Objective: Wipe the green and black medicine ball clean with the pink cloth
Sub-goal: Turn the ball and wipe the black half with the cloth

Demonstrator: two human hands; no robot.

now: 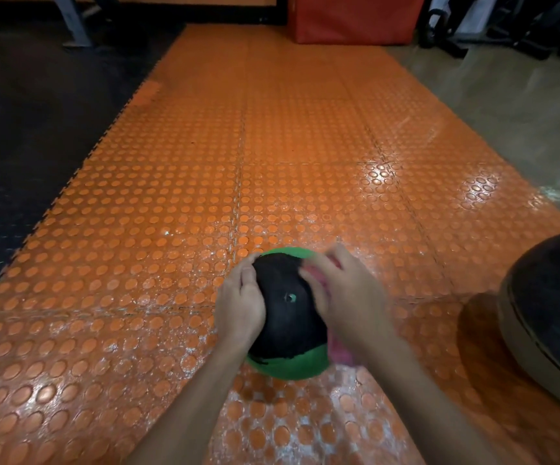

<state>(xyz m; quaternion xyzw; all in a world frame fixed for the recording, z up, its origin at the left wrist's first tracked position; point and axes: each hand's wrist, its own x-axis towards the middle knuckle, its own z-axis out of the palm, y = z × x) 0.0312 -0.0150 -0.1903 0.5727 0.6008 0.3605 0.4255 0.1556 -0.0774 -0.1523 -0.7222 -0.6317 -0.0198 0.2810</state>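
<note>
Wiping in progress. We see the medicine ball [288,317] on the orange mat [204,162]. The left hand [240,305] cups its left side, and the blurred right hand [345,293] clasps the pink cloth [339,350] against its right side. We cannot tell how much is clean; the underside probably remains.

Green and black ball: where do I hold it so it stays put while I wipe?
Cup its left flank, coming from the left, as the left hand does. The ball is round with no handle, so a wide palm likely steadies it on the orange mat while the right hand holds the pink cloth on the opposite side.
</note>
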